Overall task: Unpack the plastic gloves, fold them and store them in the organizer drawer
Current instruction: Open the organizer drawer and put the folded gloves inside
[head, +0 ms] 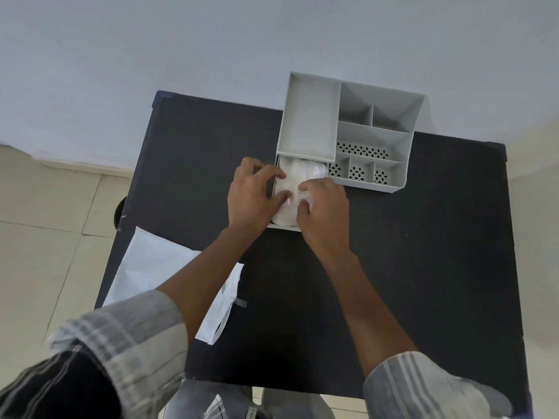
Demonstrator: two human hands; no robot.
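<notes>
A grey plastic organizer (pixel 305 122) stands at the far side of the black table (pixel 408 252). Its drawer (pixel 282 226) is pulled out toward me at the lower left of the organizer. A bundle of folded translucent plastic gloves (pixel 292 179) lies inside the drawer. My left hand (pixel 251 195) rests on the left part of the bundle, fingers curled over the drawer's left wall. My right hand (pixel 323 207) presses down on the right part of the gloves with bent fingers. The near half of the drawer is hidden under both hands.
A flat white plastic packaging bag (pixel 151 267) lies on the table's near-left side, partly under my left forearm. The organizer's right side holds several empty compartments (pixel 375 140), some with perforated floors. A pale wall rises behind the table; tiled floor lies to the left.
</notes>
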